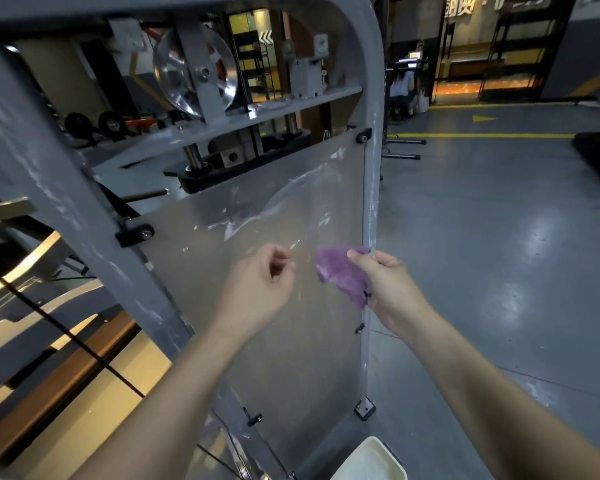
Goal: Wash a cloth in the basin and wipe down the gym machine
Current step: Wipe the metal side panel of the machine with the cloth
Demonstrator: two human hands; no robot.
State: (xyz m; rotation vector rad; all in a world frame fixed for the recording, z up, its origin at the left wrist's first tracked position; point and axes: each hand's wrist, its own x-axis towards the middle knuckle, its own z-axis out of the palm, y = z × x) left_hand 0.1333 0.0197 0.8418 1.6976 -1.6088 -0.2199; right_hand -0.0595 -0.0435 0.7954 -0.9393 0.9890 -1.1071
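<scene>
At the bottom edge, right of centre, the rim of a pale basin (371,459) shows on the floor (499,237). Above it both forearms reach up the frame. The right hand (385,285), at centre right, pinches the purple cloth (340,271) between thumb and fingers; the cloth hangs bunched just beside the panel's right post (369,202). The left hand (260,282), at centre, is loosely curled and holds nothing, near the cloth but apart from it.

Behind the hands stands the clear panel (257,341) of the machine (32,150), smeared with white streaks across its middle and upper part. Further up are a pulley (194,74) and the grey frame.

The step appears to be readying the cloth to wipe. It would go best to spread the cloth flat with the free hand, then press it to the panel and work down from the streaks in overlapping passes, steadying the panel's edge. A bunched cloth would likely only smear.
</scene>
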